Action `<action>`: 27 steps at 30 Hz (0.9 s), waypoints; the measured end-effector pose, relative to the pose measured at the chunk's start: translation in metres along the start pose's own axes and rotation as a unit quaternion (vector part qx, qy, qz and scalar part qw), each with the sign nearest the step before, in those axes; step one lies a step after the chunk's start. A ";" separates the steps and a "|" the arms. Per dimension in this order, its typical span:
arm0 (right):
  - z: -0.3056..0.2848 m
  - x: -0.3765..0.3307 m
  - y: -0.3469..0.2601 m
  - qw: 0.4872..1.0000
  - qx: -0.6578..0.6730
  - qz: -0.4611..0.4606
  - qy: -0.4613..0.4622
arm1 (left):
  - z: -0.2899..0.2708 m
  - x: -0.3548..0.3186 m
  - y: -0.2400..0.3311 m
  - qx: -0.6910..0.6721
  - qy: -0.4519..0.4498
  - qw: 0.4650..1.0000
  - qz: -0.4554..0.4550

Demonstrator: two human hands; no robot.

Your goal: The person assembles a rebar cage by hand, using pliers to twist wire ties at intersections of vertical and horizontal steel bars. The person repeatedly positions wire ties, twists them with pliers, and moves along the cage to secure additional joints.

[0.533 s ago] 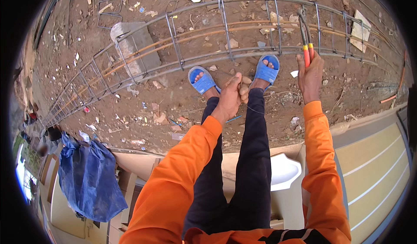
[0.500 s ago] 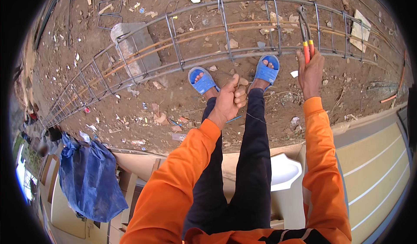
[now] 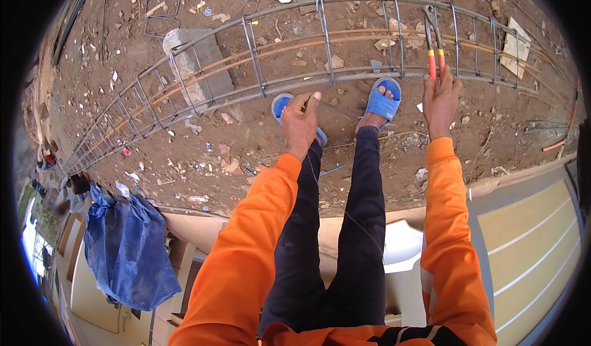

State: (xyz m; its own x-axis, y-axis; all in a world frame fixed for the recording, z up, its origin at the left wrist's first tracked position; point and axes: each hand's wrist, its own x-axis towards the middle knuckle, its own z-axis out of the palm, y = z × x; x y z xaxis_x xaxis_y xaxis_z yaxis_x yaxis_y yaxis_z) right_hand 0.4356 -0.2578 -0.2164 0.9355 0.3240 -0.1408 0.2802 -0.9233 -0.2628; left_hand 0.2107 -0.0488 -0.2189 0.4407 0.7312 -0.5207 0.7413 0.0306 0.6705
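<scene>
A long steel rebar cage (image 3: 265, 69) lies on the dirt in front of me, running from the far left to the upper right. My left hand (image 3: 300, 123) reaches toward its near bar and pinches a thin tie wire that trails back toward my lap. My right hand (image 3: 440, 96) holds pliers (image 3: 434, 47) with red and yellow handles, jaws pointing up at the cage. My feet in blue sandals (image 3: 383, 100) rest just below the cage. I wear orange sleeves and dark trousers.
A grey concrete block (image 3: 194, 69) sits under the cage at upper left. Rubble and scraps litter the dirt. A blue tarp bundle (image 3: 126, 247) hangs at lower left. A white seat (image 3: 400, 247) is under me, and a yellowish panel (image 3: 535, 247) lies at right.
My left hand has moved forward to the cage's near bar, drawing the wire with it. The right hand with the pliers has stayed nearly in place.
</scene>
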 end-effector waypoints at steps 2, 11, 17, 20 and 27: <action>0.000 0.001 -0.005 1.000 -0.001 0.007 -0.008 | 0.015 -0.012 -0.003 -0.073 -0.026 0.996 -0.037; -0.004 0.003 0.000 0.998 0.013 0.028 -0.047 | 0.010 -0.004 0.063 -0.700 -0.328 0.549 -0.318; -0.006 0.006 0.003 0.997 0.023 0.039 -0.063 | -0.043 0.012 0.009 -0.427 -0.294 0.811 -0.270; -0.003 0.005 0.003 0.998 0.038 0.026 -0.053 | -0.035 0.012 0.009 -0.351 -0.231 0.865 -0.274; 0.003 0.005 0.007 0.999 0.032 0.010 -0.029 | 0.007 -0.005 0.022 -0.462 -0.161 0.785 -0.381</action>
State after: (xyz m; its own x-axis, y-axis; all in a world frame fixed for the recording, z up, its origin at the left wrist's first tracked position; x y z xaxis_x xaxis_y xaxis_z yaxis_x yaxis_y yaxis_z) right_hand 0.4417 -0.2623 -0.2215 0.9264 0.3184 -0.2008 0.2452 -0.9151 -0.3200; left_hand 0.2282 -0.0568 -0.2057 0.2625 0.0561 -0.9633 0.2344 0.9647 0.1201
